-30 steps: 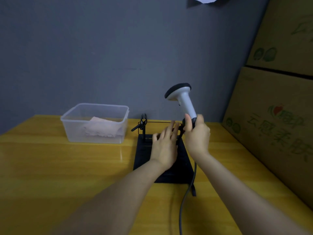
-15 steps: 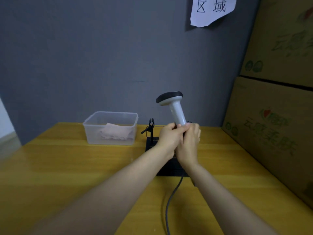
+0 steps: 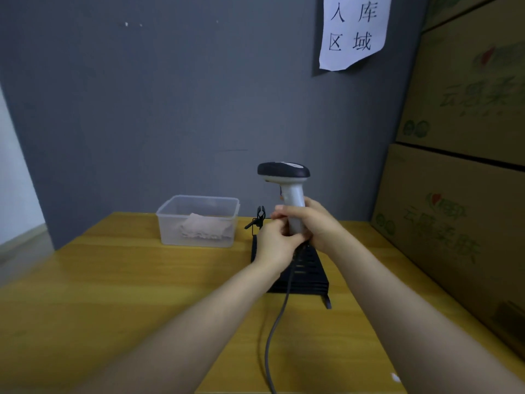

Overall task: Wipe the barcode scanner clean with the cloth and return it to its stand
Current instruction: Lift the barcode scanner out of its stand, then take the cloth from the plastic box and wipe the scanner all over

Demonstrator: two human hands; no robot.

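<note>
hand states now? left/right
Left hand: closed on the white barcode scanner with black head, low on its handle.
Right hand: closed on the same handle.

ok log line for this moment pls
phase: scanner in hand, pre-wipe | both hands: left hand, right hand grip scanner handle | cloth: in clear tub | stand: empty

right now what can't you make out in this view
Head view only:
- Lower handle of the barcode scanner: covered by the left hand and right hand.
- Stand: its cradle is hidden behind both hands.
- Cable: cut off by the bottom edge.
- Cloth in the plastic tub: blurred through the wall, folds unclear.
</note>
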